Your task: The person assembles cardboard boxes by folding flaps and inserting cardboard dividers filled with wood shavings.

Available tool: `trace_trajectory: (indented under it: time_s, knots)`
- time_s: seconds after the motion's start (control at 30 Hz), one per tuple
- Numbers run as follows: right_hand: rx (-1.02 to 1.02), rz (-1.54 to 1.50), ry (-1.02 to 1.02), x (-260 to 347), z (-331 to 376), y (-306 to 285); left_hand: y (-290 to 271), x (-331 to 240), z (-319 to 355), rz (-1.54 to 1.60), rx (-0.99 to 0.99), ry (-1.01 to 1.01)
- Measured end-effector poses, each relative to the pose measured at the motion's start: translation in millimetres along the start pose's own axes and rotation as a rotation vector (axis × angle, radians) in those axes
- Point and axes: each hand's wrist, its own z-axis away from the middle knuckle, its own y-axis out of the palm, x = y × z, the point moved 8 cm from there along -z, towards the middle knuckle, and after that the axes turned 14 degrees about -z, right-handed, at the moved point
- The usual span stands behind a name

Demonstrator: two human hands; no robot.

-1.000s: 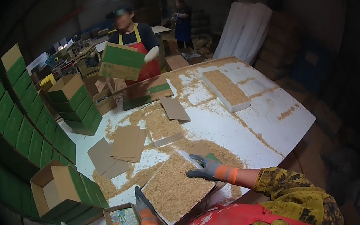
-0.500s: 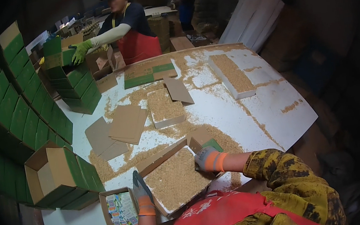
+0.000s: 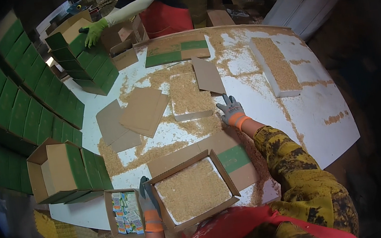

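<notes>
Since the earlier frame the right hand [image 3: 232,112] has been moved far, fingers spread flat on the bench [image 3: 297,113], while the open sawdust-filled carton [image 3: 193,189], near and central, seemingly light but floppy-flapped, is gripped at its left wall by the left hand [image 3: 149,203].

So I've got an open cardboard box [image 3: 194,190] sitting at the near table edge, around 6 o'clock from the table's middle. It's flat, shallow, flaps folded out, one flap at its 2 o'clock showing a green panel, and it's filled level with pale sawdust-like shavings. Up at 12 o'clock from it lies a smaller shallow tray [image 3: 190,96], also heaped with shavings, lying flat, loose shavings scattered around it and a plain cardboard sheet [image 3: 207,75] overlapping its far right corner.
</notes>
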Motion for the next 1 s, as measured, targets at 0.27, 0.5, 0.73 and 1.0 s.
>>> trace_trajectory:
  time_s: [0.27,0.5,0.73,1.0]
  knots:
    - [0.158,0.129,0.165,-60,-82,43,7,-10,-6,-0.08,0.006,-0.033]
    - [-0.363,-0.035,-0.034,-43,-49,-17,-3,-13,3,0.095,-0.025,-0.047]
    - [-0.921,-1.195,0.094,-25,129,-118,-21,-38,16,-0.083,0.012,0.144]
    - [-0.787,-1.291,0.051,19,232,-99,-176,188,61,0.233,-0.71,-0.331]
